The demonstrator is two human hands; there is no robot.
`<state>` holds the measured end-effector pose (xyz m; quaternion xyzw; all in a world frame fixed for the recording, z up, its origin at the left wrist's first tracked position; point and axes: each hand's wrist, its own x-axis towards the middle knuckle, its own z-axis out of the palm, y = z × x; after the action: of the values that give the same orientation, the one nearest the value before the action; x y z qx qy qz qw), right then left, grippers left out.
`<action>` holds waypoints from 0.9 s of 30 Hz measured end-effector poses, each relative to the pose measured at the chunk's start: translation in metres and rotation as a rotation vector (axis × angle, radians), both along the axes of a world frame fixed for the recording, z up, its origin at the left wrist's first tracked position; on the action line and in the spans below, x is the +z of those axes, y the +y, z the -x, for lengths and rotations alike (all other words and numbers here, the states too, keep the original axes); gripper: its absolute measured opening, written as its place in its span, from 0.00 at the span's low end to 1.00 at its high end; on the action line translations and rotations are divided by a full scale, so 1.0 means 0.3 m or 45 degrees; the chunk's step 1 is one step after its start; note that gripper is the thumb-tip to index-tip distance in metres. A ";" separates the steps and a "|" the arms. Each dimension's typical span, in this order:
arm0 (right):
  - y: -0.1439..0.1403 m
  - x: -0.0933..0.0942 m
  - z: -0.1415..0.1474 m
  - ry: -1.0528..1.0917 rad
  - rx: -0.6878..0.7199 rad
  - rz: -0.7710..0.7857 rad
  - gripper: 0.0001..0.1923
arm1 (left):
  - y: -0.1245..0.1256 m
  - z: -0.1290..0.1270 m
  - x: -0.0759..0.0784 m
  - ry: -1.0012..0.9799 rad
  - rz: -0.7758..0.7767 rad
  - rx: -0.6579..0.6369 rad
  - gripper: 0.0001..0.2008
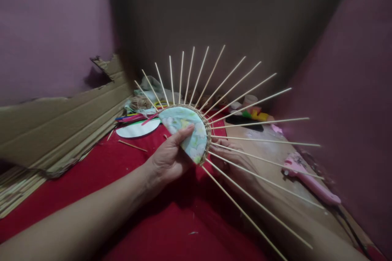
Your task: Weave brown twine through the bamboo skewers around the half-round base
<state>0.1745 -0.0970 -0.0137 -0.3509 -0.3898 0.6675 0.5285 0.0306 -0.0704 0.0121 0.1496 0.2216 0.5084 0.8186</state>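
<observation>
Dim corner, mauve walls, red cloth [171, 228] spread over the worktop, torn cardboard sheet [61, 124] leaning at left.

Left hand [170, 157] holds a fabric-covered disc [186, 130] upright at centre, thumb pressed on the floral face, fingers closed behind it. Thin wooden skewers [245, 94] fan out from the disc's rim, with a band of woven twine [208, 132] around the edge.

Right hand [235, 157] sits behind the skewers, partly hidden; cannot tell whether its fingers are closed or loose.

Judgement: weaving goes best with the disc held steady, spokes kept evenly spaced, each pass of twine pushed snug against the last.

Pink glue gun [309, 179] lies at right on a wooden board [275, 151]. White paper circle [137, 129] and a twine bundle [141, 102] behind.

No brand, label or writing readable anywhere.
</observation>
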 end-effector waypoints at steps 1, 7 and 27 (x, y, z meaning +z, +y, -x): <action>0.001 -0.005 -0.008 -0.033 -0.001 0.006 0.11 | 0.000 0.000 -0.003 -0.016 -0.008 0.005 0.04; 0.004 -0.015 -0.038 -0.157 -0.017 0.037 0.17 | -0.002 -0.006 -0.006 -0.028 -0.053 0.069 0.05; 0.022 0.021 -0.102 -0.211 -0.090 0.119 0.15 | 0.078 0.038 0.024 0.022 -0.122 0.370 0.06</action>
<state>0.2050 -0.0904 -0.0075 -0.4426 -0.3880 0.6348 0.5007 0.0194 -0.0471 0.0193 0.1593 0.2233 0.6301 0.7265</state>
